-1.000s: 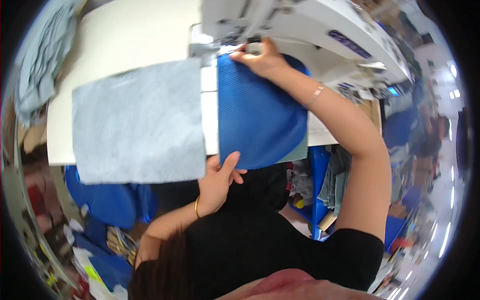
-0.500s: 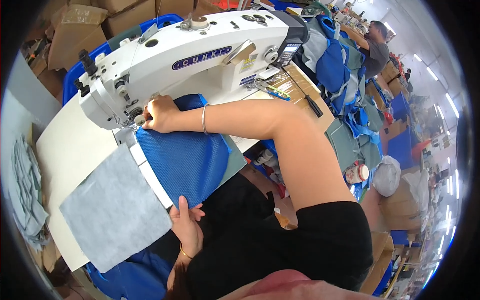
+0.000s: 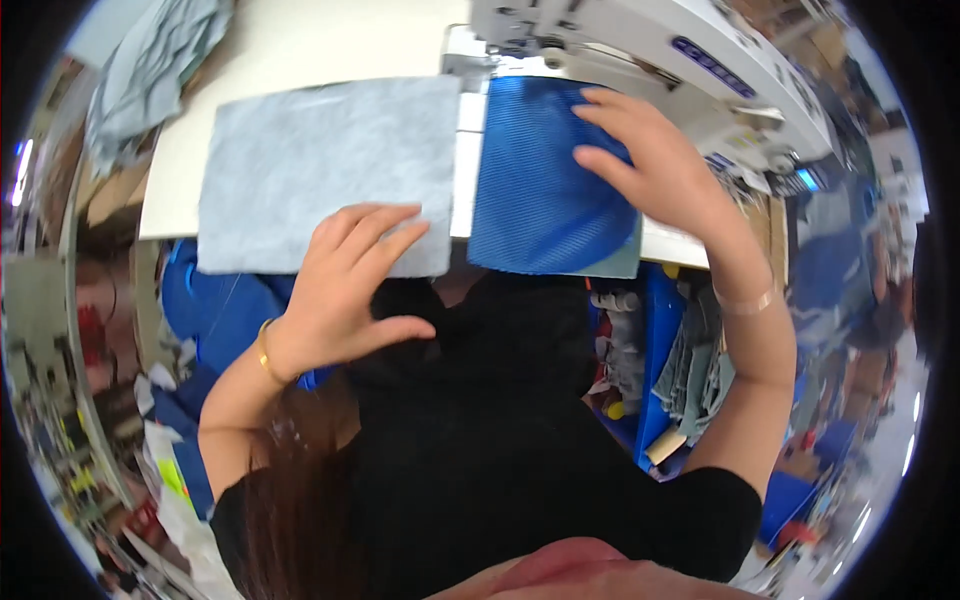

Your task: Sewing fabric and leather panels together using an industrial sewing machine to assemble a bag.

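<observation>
My left hand has its fingers spread and holds nothing. It hovers over the near right corner of a pale grey rectangular fabric sheet. To the right of that sheet lies a blue mesh fabric piece, its far edge close to the presser foot area of a white sewing machine. My right hand rests over the right side of the blue mesh with its fingers apart. A grey-green layer shows beneath the mesh at its near right corner.
Crumpled grey-green fabric pieces are heaped at the far left. Blue fabric hangs below the table's front edge on the left. Under the table at right, a blue bin side stands beside folded grey-green cloth.
My view has swung toward the left. My left hand has let go of the blue mesh's near edge and moved over the grey sheet. My right hand has come away from the needle area and opened.
</observation>
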{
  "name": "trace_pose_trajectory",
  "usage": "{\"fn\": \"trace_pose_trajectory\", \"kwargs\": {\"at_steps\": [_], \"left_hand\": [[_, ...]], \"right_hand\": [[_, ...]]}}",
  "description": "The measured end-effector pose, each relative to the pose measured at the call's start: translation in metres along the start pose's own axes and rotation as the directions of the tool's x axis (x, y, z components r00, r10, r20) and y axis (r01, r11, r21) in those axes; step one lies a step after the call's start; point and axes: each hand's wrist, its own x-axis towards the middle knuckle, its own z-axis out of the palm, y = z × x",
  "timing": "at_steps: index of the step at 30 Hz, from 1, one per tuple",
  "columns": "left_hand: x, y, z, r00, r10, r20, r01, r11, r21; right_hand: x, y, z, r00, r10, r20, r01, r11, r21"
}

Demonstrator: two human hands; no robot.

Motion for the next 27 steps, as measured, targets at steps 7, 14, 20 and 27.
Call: {"fn": "trace_pose_trajectory", "kwargs": {"at_steps": [7, 14, 20, 27], "left_hand": [[-0.057, -0.021, 0.077, 0.984, 0.050, -0.171, 0.026, 0.910, 0.413], [-0.027, 0.009, 0.010, 0.677, -0.105, -0.728, 0.249, 0.964, 0.092], [-0.025, 0.012, -0.039, 0.525, -0.314, -0.791, 0.106, 0.946, -0.306], [-0.021, 0.019, -0.054, 0.505, -0.325, -0.799, -0.078, 0.905, -0.418]], "right_hand": [[-0.011, -0.081, 0.006, 0.992, -0.121, -0.028, 0.124, 0.979, 0.161], [0.041, -0.124, 0.052, 0.930, -0.266, -0.254, 0.351, 0.851, 0.392], [0.084, -0.161, 0.061, 0.871, -0.182, -0.457, 0.461, 0.627, 0.628], [0.102, -0.187, 0.060, 0.631, -0.224, -0.743, 0.629, 0.709, 0.320]]}}
